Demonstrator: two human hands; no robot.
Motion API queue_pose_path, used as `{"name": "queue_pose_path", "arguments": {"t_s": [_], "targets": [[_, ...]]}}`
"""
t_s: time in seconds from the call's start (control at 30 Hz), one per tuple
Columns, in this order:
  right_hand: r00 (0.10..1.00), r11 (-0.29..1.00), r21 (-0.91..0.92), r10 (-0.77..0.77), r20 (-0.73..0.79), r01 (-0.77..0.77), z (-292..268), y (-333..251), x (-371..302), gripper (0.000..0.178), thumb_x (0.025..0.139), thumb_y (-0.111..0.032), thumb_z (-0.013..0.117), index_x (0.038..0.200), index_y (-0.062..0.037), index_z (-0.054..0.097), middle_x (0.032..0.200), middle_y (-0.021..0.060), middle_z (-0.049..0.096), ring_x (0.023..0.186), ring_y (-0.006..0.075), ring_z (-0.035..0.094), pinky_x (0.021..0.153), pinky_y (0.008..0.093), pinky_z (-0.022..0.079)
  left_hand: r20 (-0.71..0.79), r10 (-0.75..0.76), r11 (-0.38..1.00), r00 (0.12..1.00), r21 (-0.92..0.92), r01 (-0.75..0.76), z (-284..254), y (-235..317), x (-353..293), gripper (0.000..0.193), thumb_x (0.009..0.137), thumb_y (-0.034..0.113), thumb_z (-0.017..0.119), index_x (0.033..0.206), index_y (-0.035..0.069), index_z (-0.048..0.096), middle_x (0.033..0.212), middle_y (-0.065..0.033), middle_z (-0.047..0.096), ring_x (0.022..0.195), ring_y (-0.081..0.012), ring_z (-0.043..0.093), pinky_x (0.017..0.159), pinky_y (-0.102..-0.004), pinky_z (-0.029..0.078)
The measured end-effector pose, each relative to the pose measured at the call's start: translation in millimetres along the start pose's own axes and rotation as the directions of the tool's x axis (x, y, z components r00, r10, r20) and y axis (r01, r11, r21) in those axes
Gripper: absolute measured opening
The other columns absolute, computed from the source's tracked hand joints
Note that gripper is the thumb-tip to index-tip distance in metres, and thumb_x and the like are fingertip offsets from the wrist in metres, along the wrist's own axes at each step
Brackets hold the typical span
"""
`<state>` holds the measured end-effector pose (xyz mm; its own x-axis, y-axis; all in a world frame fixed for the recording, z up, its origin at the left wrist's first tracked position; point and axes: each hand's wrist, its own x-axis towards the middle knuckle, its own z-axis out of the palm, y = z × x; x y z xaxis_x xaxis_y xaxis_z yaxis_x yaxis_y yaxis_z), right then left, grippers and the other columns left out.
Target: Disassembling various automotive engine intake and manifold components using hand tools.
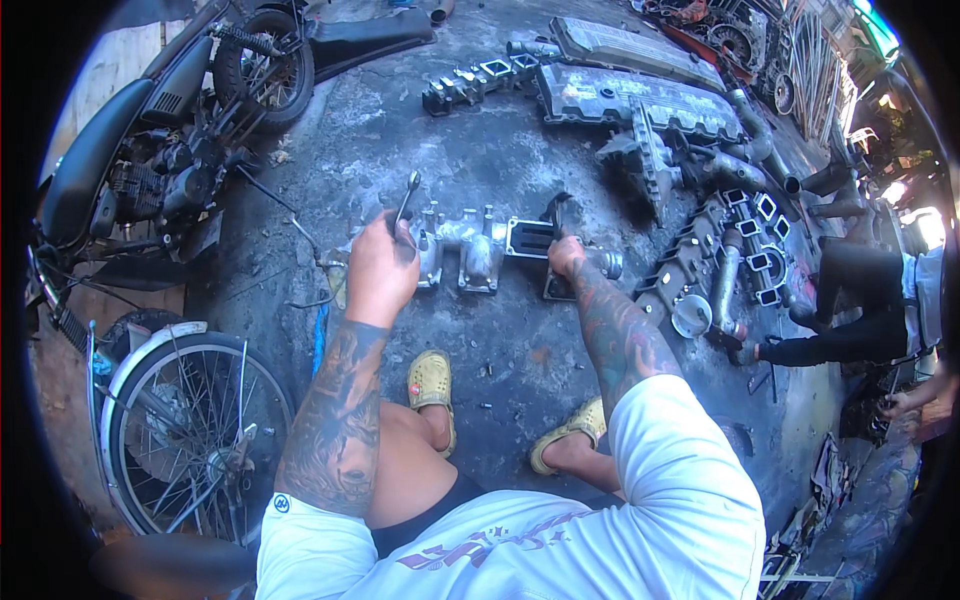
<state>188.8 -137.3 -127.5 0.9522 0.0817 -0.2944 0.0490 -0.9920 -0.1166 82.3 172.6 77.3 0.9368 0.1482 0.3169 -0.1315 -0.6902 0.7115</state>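
My left hand (385, 262) is closed around a wrench (410, 188) whose shiny end points up and away from me. It is held at the left end of a cast-metal engine manifold (482, 262) lying on the ground. Upright studs stand along the manifold, and a rectangular flange (530, 238) opens at its right. Beside that flange my right hand (567, 256) is closed on what looks like a hammer (558, 208), its dark head tilted up. The handle is mostly hidden by my fingers.
A motorcycle (165, 185) and a bicycle wheel (200, 435) stand left. Large metal engine covers (640, 100) lie at the far side. Manifolds, gaskets (765, 245) and pipes (727, 275) are spread right. Another person (860, 300) is at the right edge. Small bolts dot the ground.
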Motion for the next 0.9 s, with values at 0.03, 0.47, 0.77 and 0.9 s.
{"name": "queue_pose_path", "arguments": {"t_s": [0.03,0.47,0.77,0.9], "targets": [[0.988,0.958,-0.261,-0.092,0.121,0.121,4.0,2.3,5.3,0.036,0.087,-0.016,0.046,0.118,0.0017,0.052,0.103,0.0212,0.063,0.099,0.0350,0.061,0.093,0.0374,0.043,0.006,0.004,1.000,1.000,0.011,-0.004,-1.7,-0.1,1.6,0.022,0.087,0.013,0.047,0.094,-0.003,0.060,0.085,-0.0244,0.062,0.084,-0.0412,0.059,0.073,-0.0454,0.047],[0.977,0.967,-0.144,-0.202,0.068,0.210,71.6,23.5,-76.1,0.035,0.079,-0.012,0.051,0.113,-0.0078,0.044,0.092,0.0131,0.066,0.088,0.0254,0.064,0.092,0.0427,0.037,0.014,0.053,0.991,0.999,0.119,-0.054,3.5,-24.1,5.6,0.021,0.086,0.013,0.047,0.094,-0.001,0.061,0.085,-0.0247,0.062,0.084,-0.0421,0.059,0.073,-0.0486,0.046],[0.947,0.788,0.536,0.310,0.079,-0.303,21.5,-40.9,-265.9,0.081,0.077,-0.008,0.055,0.146,-0.0152,0.012,0.098,0.0251,0.062,0.094,0.0357,0.061,0.082,0.0391,0.046,-0.173,-0.026,0.999,0.985,0.014,0.029,-16.5,-10.6,-66.9,0.021,0.088,0.018,0.051,0.092,0.002,0.064,0.080,-0.0188,0.065,0.077,-0.0352,0.063,0.069,-0.0414,0.047],[0.971,0.814,0.539,0.235,0.036,-0.217,21.8,-35.0,-283.1,0.081,0.077,-0.007,0.054,0.145,-0.0145,0.011,0.105,0.0255,0.060,0.100,0.0363,0.059,0.084,0.0387,0.047,-0.168,-0.016,0.998,0.986,-0.064,0.006,-46.4,11.9,-91.6,0.022,0.087,0.017,0.047,0.093,0.002,0.062,0.078,-0.0177,0.065,0.079,-0.0365,0.062,0.070,-0.0427,0.047]]}}
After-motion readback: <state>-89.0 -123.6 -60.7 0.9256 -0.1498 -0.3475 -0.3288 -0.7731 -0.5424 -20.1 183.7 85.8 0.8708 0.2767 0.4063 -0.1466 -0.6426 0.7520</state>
